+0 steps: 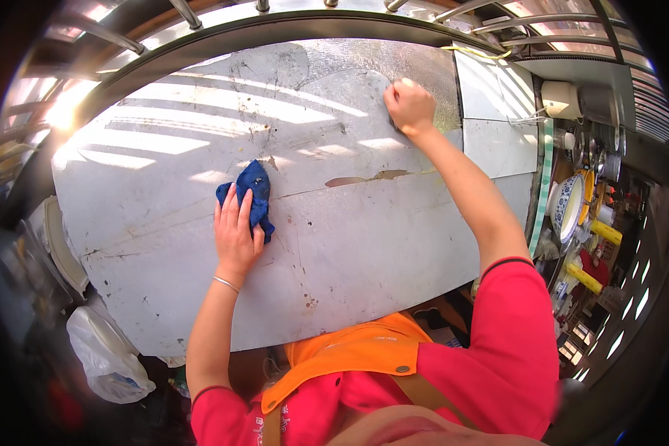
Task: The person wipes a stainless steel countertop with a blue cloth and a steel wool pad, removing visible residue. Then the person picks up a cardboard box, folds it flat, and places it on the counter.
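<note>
My left hand [237, 228] lies over a crumpled blue cloth [255, 187], pressing it against the worn, pale grey worktop [362, 251]. The fingers reach across the cloth's left side, with the thumb at its lower edge. Farther out and to the right, my right hand [412, 105] is curled into a fist low over the worktop. It is beside the curved border between the dull pale surface and a shinier metallic patch [362, 53]. A dark sliver shows under this fist; whether the fingers hold something is hidden.
Metal railings [185, 12] run behind the worktop's far edge. A patterned bowl [567, 209], yellow rolls [584, 278] and pots [596, 103] stand at the right. To the lower left hangs a white plastic bag [107, 354]. Sunlight stripes the surface.
</note>
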### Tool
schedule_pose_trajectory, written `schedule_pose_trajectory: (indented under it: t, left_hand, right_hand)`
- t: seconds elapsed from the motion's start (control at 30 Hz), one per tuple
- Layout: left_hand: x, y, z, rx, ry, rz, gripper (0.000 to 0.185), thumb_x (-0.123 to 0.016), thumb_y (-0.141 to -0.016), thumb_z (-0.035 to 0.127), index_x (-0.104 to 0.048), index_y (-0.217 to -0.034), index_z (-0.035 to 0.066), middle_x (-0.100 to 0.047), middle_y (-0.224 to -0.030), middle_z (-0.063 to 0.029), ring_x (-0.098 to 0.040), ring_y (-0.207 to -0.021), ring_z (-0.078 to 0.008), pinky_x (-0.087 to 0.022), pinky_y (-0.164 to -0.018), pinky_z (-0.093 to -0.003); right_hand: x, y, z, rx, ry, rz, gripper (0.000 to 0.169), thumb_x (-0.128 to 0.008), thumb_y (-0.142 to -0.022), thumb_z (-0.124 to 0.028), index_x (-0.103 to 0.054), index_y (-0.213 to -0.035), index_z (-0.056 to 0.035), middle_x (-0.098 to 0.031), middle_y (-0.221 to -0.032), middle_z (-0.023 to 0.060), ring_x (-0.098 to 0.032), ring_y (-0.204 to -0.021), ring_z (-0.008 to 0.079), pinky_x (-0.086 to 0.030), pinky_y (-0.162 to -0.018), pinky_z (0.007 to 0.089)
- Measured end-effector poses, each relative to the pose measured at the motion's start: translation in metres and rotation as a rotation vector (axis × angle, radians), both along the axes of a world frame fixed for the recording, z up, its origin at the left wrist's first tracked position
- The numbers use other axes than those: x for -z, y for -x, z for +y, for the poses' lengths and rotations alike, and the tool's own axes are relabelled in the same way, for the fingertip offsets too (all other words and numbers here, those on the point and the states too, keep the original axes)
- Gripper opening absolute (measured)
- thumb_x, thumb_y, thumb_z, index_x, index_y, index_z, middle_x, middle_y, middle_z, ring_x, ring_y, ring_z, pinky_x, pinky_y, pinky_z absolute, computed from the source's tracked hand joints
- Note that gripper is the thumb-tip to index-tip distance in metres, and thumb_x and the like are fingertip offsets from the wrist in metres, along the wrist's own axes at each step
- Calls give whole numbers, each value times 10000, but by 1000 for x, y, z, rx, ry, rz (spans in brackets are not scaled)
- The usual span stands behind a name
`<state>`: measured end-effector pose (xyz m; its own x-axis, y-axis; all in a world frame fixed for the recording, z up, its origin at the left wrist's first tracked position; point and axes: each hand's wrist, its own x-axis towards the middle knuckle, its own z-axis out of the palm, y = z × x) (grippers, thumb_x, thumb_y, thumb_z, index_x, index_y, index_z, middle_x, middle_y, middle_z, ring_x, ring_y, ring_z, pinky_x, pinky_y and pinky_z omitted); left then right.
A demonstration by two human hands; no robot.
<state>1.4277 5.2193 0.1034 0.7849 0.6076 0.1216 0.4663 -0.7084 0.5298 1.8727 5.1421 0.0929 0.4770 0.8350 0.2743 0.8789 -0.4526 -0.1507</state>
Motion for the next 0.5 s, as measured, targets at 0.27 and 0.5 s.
schedule_pose_trajectory:
  t: [0.27,0.5]
  left_hand:
    - [-3,5,0,-27,43,35,657,-566,-812,132,-507,-1464,80,-515,-1468,-195,-435,-1439,-358,-291,-1179,-579]
    - [-1,-4,3,19,32,12,663,-556,-809,132,-500,-1467,75,-483,-1504,-213,-432,-1441,-363,-291,-1176,-588]
  right_hand:
    - [-8,132,-24,-638,103,227,256,-612,-865,-235,-621,-637,-118,-641,-709,78,-634,-635,271,-530,-607,405]
    - [-5,4,125,141,-27,-42,322,-532,-933,-318,-724,-757,-128,-737,-844,76,-714,-720,249,-578,-619,391]
